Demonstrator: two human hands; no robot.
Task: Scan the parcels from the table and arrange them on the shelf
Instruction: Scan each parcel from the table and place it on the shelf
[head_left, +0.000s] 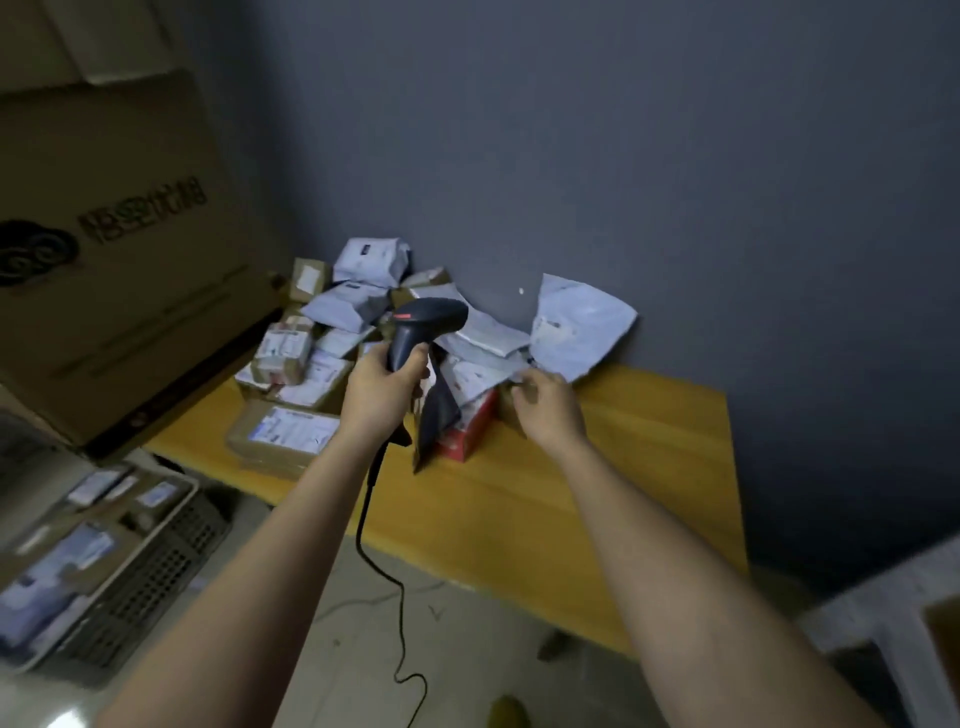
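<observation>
With the left hand (382, 387) gripping a dark corded handheld scanner (423, 325) and the right hand (548, 410) pinching a pale crumpled plastic mailer (579, 327) above the yellow wooden table (623, 441), most stacked parcels (322, 338) apparently await scanning and shelving.

Dim, soft-focus view; motion blur and wide-angle bending at the edges.

We see a yellow wooden table (597, 467), a dark grey wall (675, 156) and a black scanner (421, 327) with a red strip. White-grey mailer bags (576, 332), brown boxes (280, 441) with white labels and a red box (465, 434) lie there.
</observation>
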